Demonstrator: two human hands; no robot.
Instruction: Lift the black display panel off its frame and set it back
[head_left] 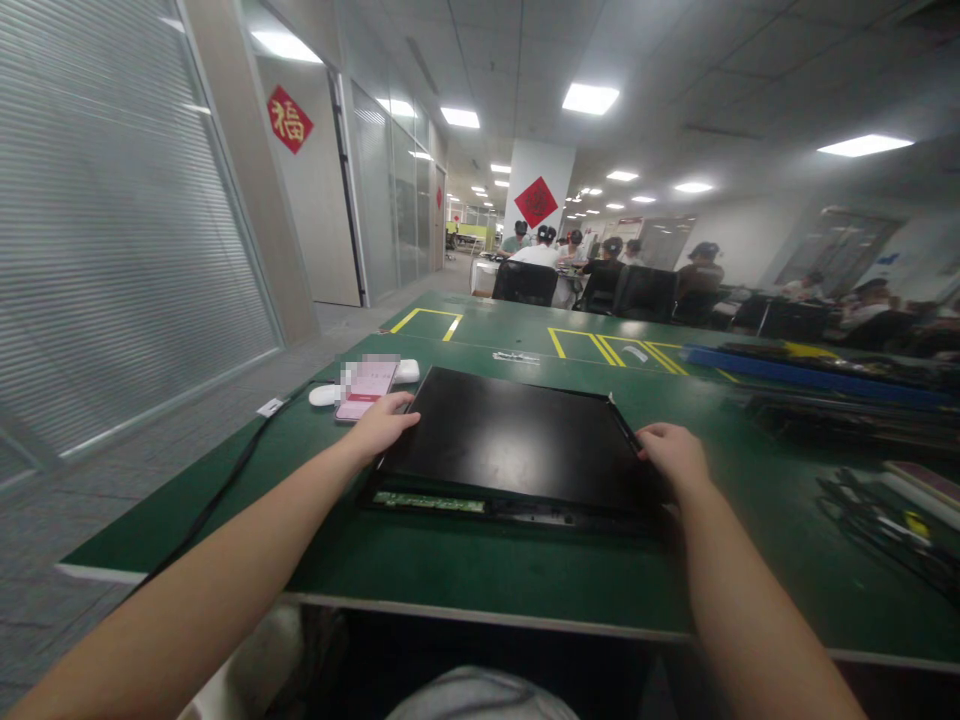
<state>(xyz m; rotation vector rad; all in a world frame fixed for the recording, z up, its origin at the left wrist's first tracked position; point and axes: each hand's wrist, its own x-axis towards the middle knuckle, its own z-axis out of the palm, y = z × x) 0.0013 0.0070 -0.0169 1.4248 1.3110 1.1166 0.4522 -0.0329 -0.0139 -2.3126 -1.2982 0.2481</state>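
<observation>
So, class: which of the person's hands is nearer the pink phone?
Left. The left hand grips the black panel's left edge, beside the pink phone; the right hand holds its right edge, farther away.

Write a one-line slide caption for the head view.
Both hands, left and right, grip opposite edges of a black panel on a green table.

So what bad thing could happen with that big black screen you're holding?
The flat black display panel is gripped only at its sides by the left hand and right hand, so it might slip or flex. Its exposed green circuit strip along the near edge could get scraped on the green table. The pink phone beside it might get bumped.
</observation>
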